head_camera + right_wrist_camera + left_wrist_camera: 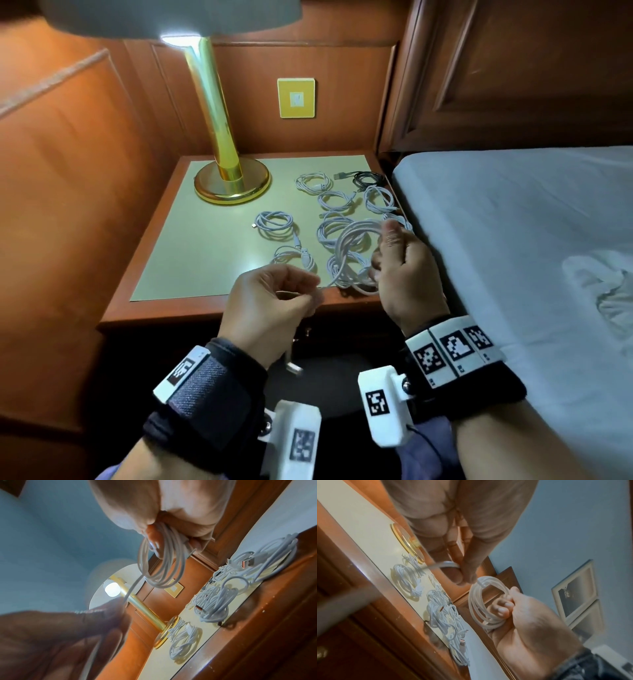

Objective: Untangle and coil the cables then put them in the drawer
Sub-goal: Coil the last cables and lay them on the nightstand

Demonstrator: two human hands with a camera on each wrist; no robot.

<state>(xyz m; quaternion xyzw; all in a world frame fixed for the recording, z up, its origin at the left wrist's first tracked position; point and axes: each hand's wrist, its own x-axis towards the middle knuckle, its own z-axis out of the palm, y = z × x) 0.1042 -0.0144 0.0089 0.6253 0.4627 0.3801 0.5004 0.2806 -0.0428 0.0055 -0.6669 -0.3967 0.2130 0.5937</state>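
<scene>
Left hand pinches the loose end of a white cable, its plug dangling below; right hand grips the wound loops of that cable above the front edge of the desk; beyond, coiled cables lie on the desk; lamp behind; bed alongside.

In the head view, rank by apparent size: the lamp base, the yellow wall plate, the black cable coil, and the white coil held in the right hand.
1. lamp base
2. white coil held in the right hand, though nearness to the camera inflates it
3. yellow wall plate and black cable coil look alike; unranked
</scene>
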